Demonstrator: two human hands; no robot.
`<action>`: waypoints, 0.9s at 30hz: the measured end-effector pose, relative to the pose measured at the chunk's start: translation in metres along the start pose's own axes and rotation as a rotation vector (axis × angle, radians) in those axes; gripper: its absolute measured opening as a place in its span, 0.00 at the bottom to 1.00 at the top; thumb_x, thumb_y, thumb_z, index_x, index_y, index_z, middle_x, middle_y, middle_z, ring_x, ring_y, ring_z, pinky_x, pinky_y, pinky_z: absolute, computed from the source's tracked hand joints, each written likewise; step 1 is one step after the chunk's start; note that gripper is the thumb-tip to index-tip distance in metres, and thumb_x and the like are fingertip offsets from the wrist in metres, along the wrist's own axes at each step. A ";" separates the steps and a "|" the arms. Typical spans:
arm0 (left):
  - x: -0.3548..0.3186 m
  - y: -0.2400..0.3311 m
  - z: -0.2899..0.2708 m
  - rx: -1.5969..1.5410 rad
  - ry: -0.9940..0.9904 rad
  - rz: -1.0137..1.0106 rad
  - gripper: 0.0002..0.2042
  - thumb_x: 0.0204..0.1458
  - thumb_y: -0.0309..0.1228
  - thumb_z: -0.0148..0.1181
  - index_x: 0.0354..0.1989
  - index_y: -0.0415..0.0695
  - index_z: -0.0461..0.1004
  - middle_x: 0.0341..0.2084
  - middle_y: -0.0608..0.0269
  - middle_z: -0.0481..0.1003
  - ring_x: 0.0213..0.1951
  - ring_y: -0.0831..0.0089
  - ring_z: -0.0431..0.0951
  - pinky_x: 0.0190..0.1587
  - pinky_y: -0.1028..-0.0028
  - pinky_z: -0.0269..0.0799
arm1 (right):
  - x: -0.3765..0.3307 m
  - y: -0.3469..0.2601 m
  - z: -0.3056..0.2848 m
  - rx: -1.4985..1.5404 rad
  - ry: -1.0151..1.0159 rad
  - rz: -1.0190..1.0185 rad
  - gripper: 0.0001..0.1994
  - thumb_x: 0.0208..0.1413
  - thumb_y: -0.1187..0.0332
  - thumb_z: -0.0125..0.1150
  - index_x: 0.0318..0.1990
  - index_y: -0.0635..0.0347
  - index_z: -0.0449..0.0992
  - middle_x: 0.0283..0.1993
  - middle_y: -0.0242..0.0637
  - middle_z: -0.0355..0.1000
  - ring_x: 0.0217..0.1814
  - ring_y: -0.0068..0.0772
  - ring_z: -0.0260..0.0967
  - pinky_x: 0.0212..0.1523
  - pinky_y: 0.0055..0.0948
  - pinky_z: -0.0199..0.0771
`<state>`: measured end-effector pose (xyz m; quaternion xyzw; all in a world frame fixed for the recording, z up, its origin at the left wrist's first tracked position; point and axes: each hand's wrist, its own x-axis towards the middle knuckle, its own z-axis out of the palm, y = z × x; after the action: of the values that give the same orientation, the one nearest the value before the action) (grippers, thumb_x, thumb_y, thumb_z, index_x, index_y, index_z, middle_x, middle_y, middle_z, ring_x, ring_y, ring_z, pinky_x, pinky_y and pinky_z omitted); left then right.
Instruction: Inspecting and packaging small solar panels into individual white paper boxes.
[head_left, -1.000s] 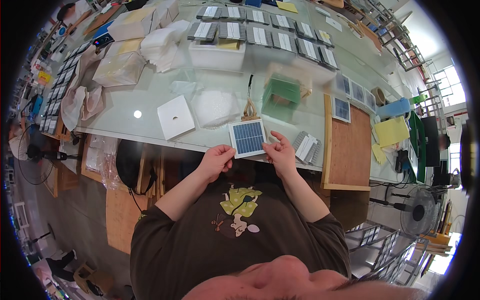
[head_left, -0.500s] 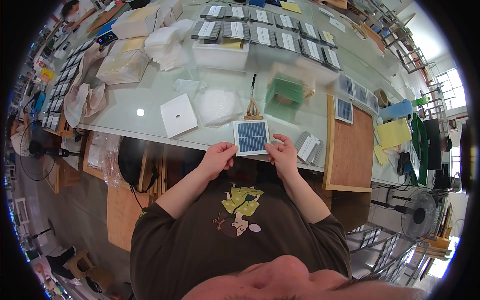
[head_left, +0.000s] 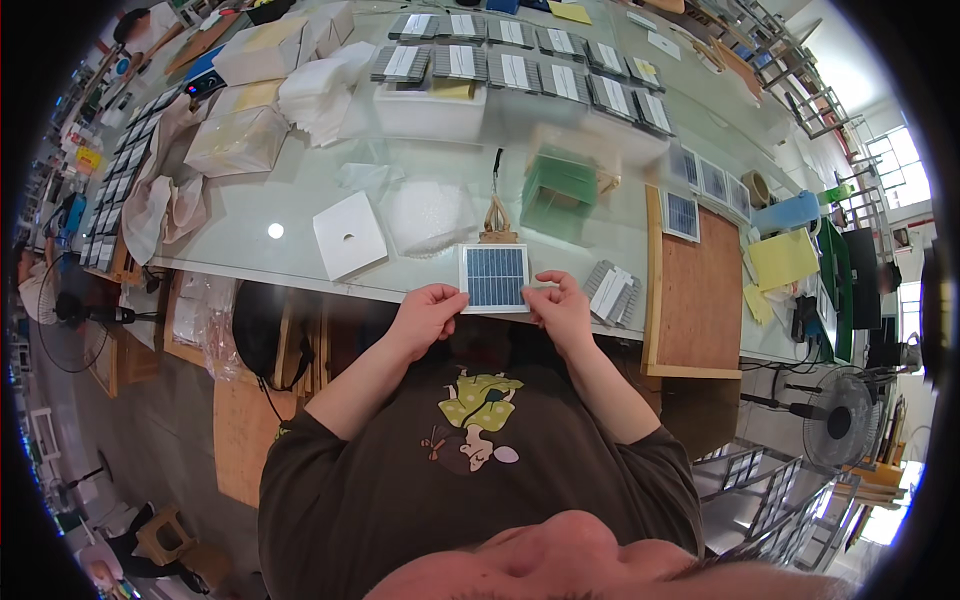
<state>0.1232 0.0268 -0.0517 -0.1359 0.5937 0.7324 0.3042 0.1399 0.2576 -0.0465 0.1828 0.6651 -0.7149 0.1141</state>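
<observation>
A small solar panel (head_left: 495, 277) with a white frame and dark blue cells is held at the table's near edge, its face turned up. My left hand (head_left: 432, 312) pinches its lower left side. On the opposite side, my right hand (head_left: 560, 307) grips the right edge between thumb and fingers. Just beyond the panel stands a small wooden holder (head_left: 496, 225) with a dark-tipped tool in it. To the right of my right hand lies a stack of grey slotted pieces with a white band (head_left: 610, 292).
A white square card (head_left: 349, 236), bubble wrap (head_left: 433, 215) and a green block (head_left: 562, 190) lie beyond my hands. Banded stacks (head_left: 512, 72) line the back. At right, a wooden board (head_left: 697, 290) has more solar panels (head_left: 681, 215) along its far edge. White boxes (head_left: 238, 140) stand left.
The view has shifted slightly. The right hand's fingers have closed in more on the panel's edge, and the panel sits straighter, less tilted than before.
</observation>
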 end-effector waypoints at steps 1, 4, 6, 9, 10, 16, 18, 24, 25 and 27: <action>-0.001 0.001 -0.001 0.028 0.002 0.011 0.07 0.54 0.31 0.60 0.32 0.40 0.73 0.18 0.72 0.69 0.15 0.84 0.64 0.16 0.83 0.55 | 0.008 0.004 -0.005 -0.037 0.045 -0.102 0.17 0.51 0.74 0.64 0.47 0.65 0.65 0.25 0.30 0.71 0.21 0.17 0.65 0.21 0.16 0.61; -0.001 0.001 -0.004 0.059 -0.007 0.013 0.07 0.53 0.31 0.61 0.30 0.40 0.74 0.17 0.72 0.69 0.15 0.85 0.62 0.16 0.83 0.54 | 0.037 0.004 -0.015 -0.076 0.086 -0.288 0.16 0.51 0.75 0.63 0.47 0.66 0.67 0.28 0.31 0.72 0.27 0.17 0.67 0.24 0.16 0.63; 0.000 0.001 -0.005 0.078 -0.022 0.008 0.07 0.53 0.31 0.61 0.30 0.40 0.74 0.17 0.72 0.69 0.15 0.85 0.62 0.16 0.83 0.54 | 0.049 -0.004 -0.017 -0.079 0.086 -0.373 0.17 0.51 0.75 0.62 0.48 0.66 0.68 0.31 0.31 0.73 0.30 0.17 0.68 0.26 0.16 0.64; 0.000 0.002 -0.005 0.094 -0.036 0.002 0.08 0.52 0.31 0.62 0.30 0.40 0.74 0.17 0.72 0.69 0.15 0.85 0.63 0.16 0.83 0.54 | 0.054 -0.020 -0.018 -0.111 -0.034 -0.221 0.19 0.49 0.77 0.61 0.50 0.66 0.68 0.34 0.31 0.73 0.33 0.17 0.69 0.26 0.16 0.64; -0.001 0.002 -0.004 0.092 -0.038 -0.004 0.08 0.52 0.31 0.62 0.30 0.40 0.74 0.17 0.72 0.69 0.15 0.86 0.63 0.16 0.83 0.54 | 0.052 -0.024 -0.018 -0.111 -0.056 -0.162 0.19 0.49 0.77 0.60 0.51 0.65 0.68 0.34 0.30 0.74 0.32 0.17 0.69 0.26 0.16 0.64; 0.000 0.003 -0.004 0.121 -0.034 0.008 0.08 0.52 0.32 0.63 0.30 0.39 0.75 0.17 0.72 0.70 0.15 0.86 0.62 0.16 0.83 0.54 | 0.051 -0.030 -0.021 -0.117 -0.098 -0.064 0.20 0.48 0.78 0.60 0.51 0.64 0.69 0.34 0.30 0.74 0.31 0.17 0.69 0.24 0.15 0.62; 0.001 0.002 -0.006 0.137 -0.038 0.012 0.08 0.52 0.32 0.63 0.30 0.39 0.75 0.18 0.72 0.70 0.15 0.86 0.63 0.16 0.83 0.56 | 0.050 -0.033 -0.020 -0.123 -0.102 -0.052 0.20 0.48 0.78 0.60 0.51 0.64 0.69 0.34 0.30 0.74 0.31 0.17 0.69 0.24 0.15 0.62; 0.002 0.004 -0.006 0.190 -0.035 0.023 0.09 0.51 0.32 0.63 0.30 0.38 0.76 0.18 0.71 0.71 0.16 0.86 0.64 0.18 0.83 0.57 | 0.055 -0.033 -0.020 -0.122 -0.114 -0.024 0.22 0.45 0.80 0.58 0.52 0.68 0.68 0.31 0.31 0.73 0.31 0.16 0.67 0.30 0.17 0.66; 0.002 0.004 -0.006 0.188 -0.030 0.025 0.09 0.51 0.32 0.63 0.30 0.38 0.76 0.18 0.72 0.71 0.16 0.86 0.64 0.18 0.83 0.58 | 0.056 -0.030 -0.020 -0.128 -0.111 -0.050 0.23 0.44 0.80 0.58 0.52 0.68 0.67 0.30 0.30 0.72 0.30 0.15 0.67 0.30 0.17 0.65; 0.002 0.004 -0.005 0.194 -0.029 0.026 0.09 0.51 0.32 0.63 0.30 0.38 0.76 0.18 0.72 0.71 0.16 0.86 0.64 0.18 0.83 0.58 | 0.058 -0.028 -0.018 -0.134 -0.110 -0.076 0.24 0.43 0.80 0.58 0.53 0.68 0.67 0.29 0.29 0.72 0.29 0.15 0.66 0.29 0.17 0.65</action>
<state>0.1184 0.0220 -0.0506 -0.0875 0.6592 0.6771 0.3152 0.0781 0.2828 -0.0454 0.1099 0.7107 -0.6816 0.1350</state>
